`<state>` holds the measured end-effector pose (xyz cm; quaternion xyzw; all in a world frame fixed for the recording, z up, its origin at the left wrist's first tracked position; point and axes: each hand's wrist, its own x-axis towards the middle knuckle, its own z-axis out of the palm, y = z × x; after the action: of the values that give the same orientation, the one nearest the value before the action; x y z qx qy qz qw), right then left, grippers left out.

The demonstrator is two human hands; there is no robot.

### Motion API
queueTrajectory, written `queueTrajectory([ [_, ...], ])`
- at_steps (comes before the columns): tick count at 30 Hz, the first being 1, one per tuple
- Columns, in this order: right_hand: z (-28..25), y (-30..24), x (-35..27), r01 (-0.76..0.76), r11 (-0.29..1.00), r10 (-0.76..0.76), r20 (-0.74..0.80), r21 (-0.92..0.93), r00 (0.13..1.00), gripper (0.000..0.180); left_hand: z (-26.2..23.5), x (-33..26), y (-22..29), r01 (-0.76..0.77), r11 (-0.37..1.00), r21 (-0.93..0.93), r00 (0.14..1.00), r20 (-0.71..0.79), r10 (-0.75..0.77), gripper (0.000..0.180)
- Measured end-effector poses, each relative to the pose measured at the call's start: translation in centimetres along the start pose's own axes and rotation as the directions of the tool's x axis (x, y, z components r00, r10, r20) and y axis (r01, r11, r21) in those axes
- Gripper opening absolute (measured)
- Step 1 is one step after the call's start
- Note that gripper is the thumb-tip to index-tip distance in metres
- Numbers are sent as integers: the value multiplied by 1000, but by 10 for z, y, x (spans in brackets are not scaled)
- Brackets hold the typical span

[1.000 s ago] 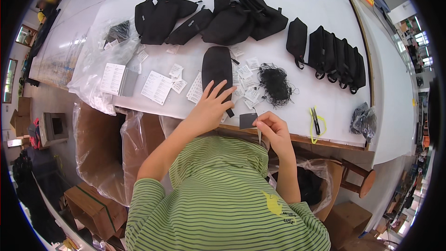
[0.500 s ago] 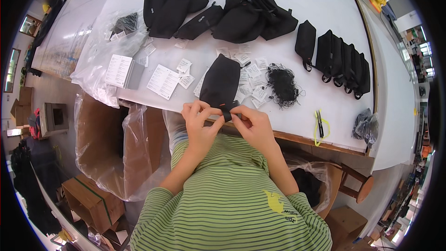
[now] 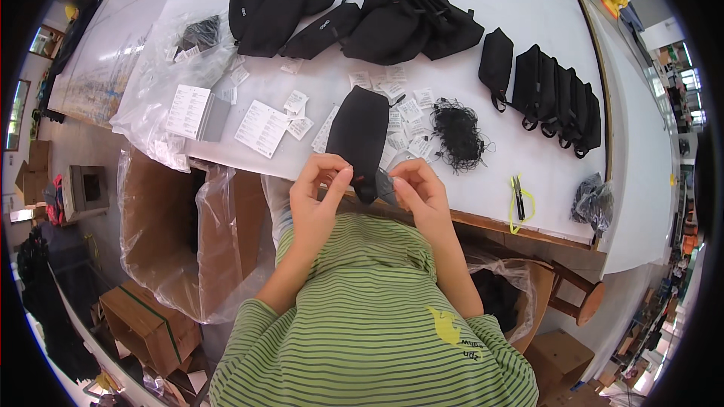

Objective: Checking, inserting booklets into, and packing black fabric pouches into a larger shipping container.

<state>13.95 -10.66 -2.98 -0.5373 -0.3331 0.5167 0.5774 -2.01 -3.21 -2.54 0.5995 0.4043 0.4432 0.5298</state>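
A black zippered pouch [image 3: 359, 128] lies at the table's near edge, its looped end [image 3: 366, 191] toward me and hanging over the edge. On the left of that end, my left hand [image 3: 320, 188] is closed in a pinch at the pouch's edge. My right hand [image 3: 424, 190] pinches a thin dark grey piece [image 3: 386, 187] beside the loop; its exact kind is too small to tell. White printed labels [image 3: 409, 110] lie scattered around the pouch. A tangled heap of black strings [image 3: 458, 136] sits to their right.
Several black pouches [image 3: 388, 30] are piled at the back, and others [image 3: 558, 98] stand in a row at right. Snips [image 3: 518, 197] with a yellow cord lie near the right front. Card stacks [image 3: 187, 111] and clear plastic are at left. A lined carton [image 3: 162, 234] stands below.
My hands have drawn apart from the loop. The right hand has moved right and now shows a thin dark grey piece in its fingers; the left has shifted slightly left.
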Motion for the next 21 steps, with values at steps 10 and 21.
queueTrajectory([
  [10, -13, 1, -1, -24, 978, 1, 113, 207, 994, 11, 1, -1, 13, 369, 909, -193, 912, 263, -314, 6],
  [21, -5, 5, -1, 2, 960, -28, 91, 281, 995, 10, 7, -4, 13, 362, 922, -137, 875, 390, -286, 7],
])
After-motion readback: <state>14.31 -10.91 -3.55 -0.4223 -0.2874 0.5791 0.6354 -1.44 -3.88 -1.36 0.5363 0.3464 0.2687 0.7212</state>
